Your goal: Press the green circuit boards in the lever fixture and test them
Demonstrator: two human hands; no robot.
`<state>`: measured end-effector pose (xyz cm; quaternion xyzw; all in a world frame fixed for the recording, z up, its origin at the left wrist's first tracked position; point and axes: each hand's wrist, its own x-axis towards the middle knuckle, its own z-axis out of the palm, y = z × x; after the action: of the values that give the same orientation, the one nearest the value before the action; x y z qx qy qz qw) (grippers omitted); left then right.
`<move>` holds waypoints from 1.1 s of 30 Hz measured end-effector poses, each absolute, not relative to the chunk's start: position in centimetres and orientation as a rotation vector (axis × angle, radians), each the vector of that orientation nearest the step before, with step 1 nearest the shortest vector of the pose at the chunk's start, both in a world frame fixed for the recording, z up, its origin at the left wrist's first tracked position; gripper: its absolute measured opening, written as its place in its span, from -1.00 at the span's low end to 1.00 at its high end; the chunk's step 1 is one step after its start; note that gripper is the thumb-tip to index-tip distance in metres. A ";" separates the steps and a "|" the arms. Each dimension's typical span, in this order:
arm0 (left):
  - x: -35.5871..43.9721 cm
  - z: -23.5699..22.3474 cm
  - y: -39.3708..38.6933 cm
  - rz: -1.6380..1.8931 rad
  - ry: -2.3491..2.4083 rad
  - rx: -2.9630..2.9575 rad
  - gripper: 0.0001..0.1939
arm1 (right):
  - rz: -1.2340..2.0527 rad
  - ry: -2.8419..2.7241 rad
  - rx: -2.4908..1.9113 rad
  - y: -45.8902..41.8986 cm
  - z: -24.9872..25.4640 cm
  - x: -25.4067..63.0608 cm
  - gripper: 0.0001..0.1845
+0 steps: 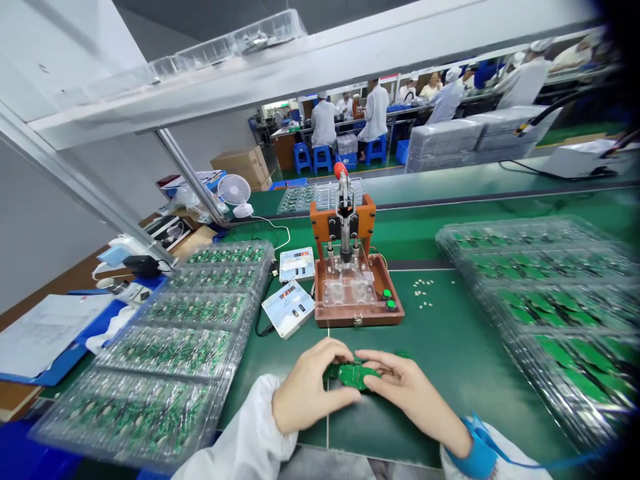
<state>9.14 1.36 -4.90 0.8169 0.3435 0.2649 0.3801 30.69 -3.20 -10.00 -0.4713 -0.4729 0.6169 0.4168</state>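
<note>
Green, flat, rounded circuit board [354, 377], held between the bare left hand [316, 381] and right hand [401, 381] just over the smooth dark-green worktop [440, 417]; another may lie behind it. Presumably light, stiff and fragile, it favours an edge hold. Beyond stands an orange-and-brown, lever-topped press [345, 227] with clear plastic plates [350, 291].

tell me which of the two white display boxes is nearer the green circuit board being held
The front white display box: it sits closer to the held green circuit board and is turned at an angle. The other box lies behind it.
</note>
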 end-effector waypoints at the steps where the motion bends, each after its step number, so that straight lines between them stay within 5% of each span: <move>1: 9.2 -5.1 1.6 0.621 0.897 1.988 -0.74 | 1.541 -1.222 -1.201 -3.3 -9.8 30.8 -0.44; 9: 8.5 -7.6 3.0 0.482 0.878 1.785 -0.63 | 1.292 -1.203 -1.309 -3.4 -9.5 33.1 -0.38; 16: 8.6 -9.6 2.6 0.905 0.923 1.706 -0.85 | 0.744 -1.297 -1.464 0.5 -7.9 35.5 -0.57; 23: 8.7 -10.9 2.6 1.276 1.075 2.155 -0.75 | 0.623 -1.451 -1.417 7.7 -7.1 34.6 -0.64; 33: 8.7 -11.0 2.7 1.327 1.114 2.085 -0.90 | 0.387 -1.691 -1.499 10.5 -8.2 33.8 -0.81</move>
<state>8.71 2.70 -11.04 0.7513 0.4014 0.4782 0.2138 33.81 10.47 -8.19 -0.5956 -0.6722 0.1539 0.4119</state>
